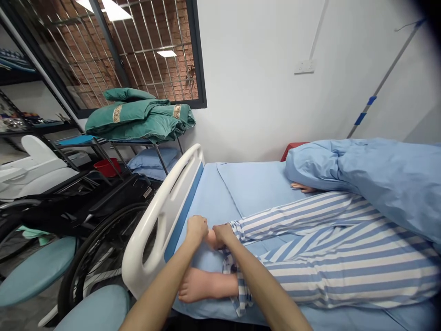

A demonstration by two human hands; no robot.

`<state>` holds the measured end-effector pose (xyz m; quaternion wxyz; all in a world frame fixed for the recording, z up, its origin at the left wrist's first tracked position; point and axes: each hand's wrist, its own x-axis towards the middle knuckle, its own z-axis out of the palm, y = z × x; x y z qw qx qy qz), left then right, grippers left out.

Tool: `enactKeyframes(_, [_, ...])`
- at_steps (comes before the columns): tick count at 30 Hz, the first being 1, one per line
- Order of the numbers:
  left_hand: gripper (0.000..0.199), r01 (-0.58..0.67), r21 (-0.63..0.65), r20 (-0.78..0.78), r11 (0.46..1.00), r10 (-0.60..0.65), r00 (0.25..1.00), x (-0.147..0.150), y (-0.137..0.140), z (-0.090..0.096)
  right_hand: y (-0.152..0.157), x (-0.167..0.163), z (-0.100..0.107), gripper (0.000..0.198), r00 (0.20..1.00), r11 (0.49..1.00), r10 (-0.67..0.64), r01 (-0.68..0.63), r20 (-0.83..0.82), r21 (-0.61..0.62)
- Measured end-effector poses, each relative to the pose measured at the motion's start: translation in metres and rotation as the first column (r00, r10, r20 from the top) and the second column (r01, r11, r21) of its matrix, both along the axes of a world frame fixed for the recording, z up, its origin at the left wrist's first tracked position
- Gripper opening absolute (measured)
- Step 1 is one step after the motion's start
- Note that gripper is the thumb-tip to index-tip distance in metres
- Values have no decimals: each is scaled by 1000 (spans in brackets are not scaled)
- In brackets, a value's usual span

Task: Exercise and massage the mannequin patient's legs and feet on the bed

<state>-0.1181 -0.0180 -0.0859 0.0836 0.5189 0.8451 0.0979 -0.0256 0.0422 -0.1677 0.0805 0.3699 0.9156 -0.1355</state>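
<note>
A figure in blue-and-white striped trousers lies on the bed; I cannot tell whether it is a manikin. My left hand is closed over the toe end of its far foot. At the ankle of that same leg, my right hand is wrapped round, close to the trouser cuff. My hands cover most of this foot. The near foot rests bare on the light blue sheet, below my forearms, with its toes towards the footboard.
A white footboard closes the bed's left end. Beyond it stand a wheelchair and round blue-green stools. A blue quilt covers the figure's upper part, with a hand showing. Green bedding lies under the window.
</note>
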Motion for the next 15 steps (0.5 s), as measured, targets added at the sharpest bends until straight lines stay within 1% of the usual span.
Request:
enactKeyframes(3, [20,44,-160,-145,986,-68,987,5,9,0,5,-3,0,67,997,999,13,-8,79,-54])
enactKeyframes(5, [24,64,-209,-215,976,-110,970,8,9,1,5,-3,3,70,996,999,10,-5,93,-52])
enactKeyframes(10, [30,121,-233,-339,965,-198,920,13,-5,11,-7,3,13,72,997,1000,-27,27,66,8])
enactKeyframes(13, [30,168,-261,-385,950,-262,885,16,-16,15,-15,7,16,73,996,994,-89,87,26,60])
enactKeyframes(15, [31,175,-274,-420,945,-282,863,19,-24,18,-19,9,14,76,991,986,-133,134,-14,94])
